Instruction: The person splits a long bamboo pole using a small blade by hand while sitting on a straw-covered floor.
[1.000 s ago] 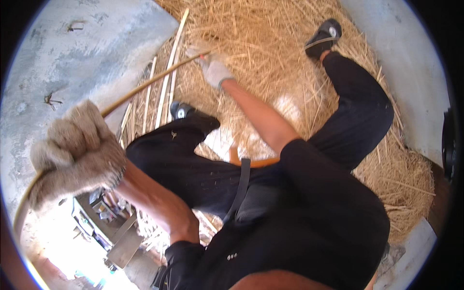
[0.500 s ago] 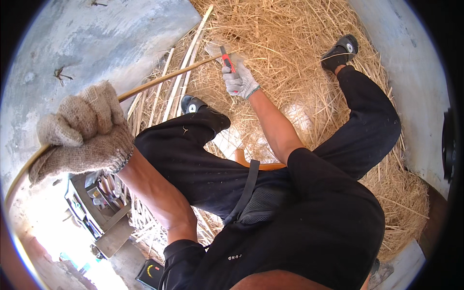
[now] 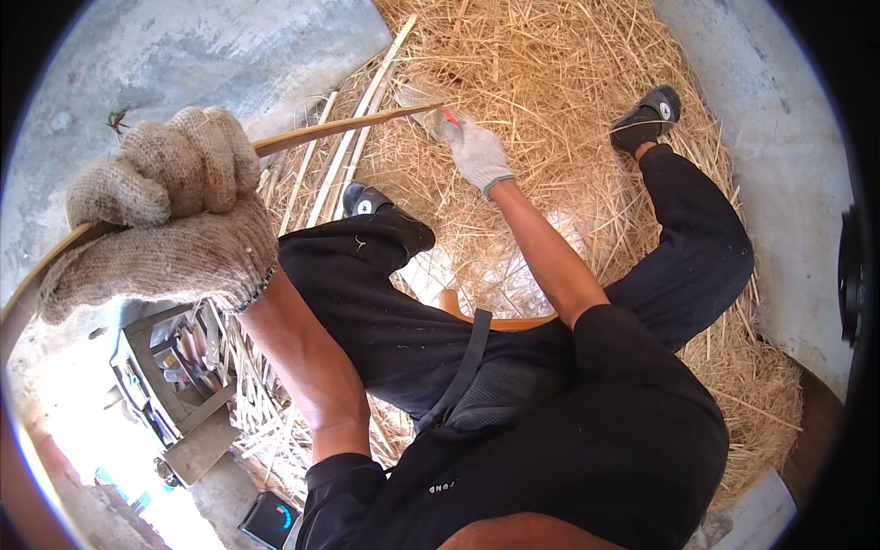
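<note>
Strip (image 3: 348,125) in gloved left hand (image 3: 170,206)

L hand (image 3: 165,192) gloved, fist round strip (image 3: 357,121); R hand (image 3: 478,156), gloved too, at strip's far end w/ red tool (image 3: 451,117), type hard to tell. Straw (image 3: 559,82) below; pale slats (image 3: 376,92) along straw's L edge.

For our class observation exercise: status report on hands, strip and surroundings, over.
Left hand clenched round long strip. Right hand holding red tool at strip's far end. Loose straw underfoot.
</note>
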A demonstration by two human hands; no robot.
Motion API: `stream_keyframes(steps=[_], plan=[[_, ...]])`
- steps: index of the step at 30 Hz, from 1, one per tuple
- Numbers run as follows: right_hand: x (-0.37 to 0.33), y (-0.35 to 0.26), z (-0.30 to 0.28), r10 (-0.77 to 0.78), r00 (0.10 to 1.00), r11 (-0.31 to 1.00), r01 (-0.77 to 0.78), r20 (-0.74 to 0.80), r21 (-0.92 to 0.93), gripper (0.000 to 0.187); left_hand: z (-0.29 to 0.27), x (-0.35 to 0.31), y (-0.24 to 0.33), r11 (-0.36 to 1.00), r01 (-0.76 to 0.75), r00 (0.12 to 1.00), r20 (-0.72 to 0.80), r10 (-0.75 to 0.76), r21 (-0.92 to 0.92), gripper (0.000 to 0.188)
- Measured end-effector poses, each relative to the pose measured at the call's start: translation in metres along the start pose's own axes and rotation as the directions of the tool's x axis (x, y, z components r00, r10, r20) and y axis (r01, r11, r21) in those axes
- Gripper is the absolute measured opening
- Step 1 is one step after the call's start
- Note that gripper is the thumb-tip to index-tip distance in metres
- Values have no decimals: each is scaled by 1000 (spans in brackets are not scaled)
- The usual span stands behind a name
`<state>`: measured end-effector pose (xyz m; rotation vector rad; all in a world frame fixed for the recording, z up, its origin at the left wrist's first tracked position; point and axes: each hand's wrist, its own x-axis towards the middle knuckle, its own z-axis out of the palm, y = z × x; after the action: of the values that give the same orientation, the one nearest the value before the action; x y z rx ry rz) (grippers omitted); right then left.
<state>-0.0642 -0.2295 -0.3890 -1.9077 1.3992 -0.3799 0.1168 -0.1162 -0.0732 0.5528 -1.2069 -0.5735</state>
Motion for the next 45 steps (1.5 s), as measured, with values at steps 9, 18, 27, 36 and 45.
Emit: stream_keyframes(steps=[9,18,27,36,45], plan=[[34,8,38,38,998,991,-44,-50,-127,52,4,-19,-3,998,62,987,-150,-61,6,71],[38,21,41,116,786,334,-607,607,721,48,-2,3,-2,988,95,992,-66,-103,-123,71],[42,44,50,-124,725,13,-682,678,732,53,-20,6,7,998,49,968,-250,-37,44,73],[19,7,9,-93,994,991,88,-50,-101,43,-18,5,7,998,65,969,-240,-57,26,75],[64,14,59,161,987,970,-159,-5,-181,46,10,0,1,990,104,986,-118,-115,-95,75]])
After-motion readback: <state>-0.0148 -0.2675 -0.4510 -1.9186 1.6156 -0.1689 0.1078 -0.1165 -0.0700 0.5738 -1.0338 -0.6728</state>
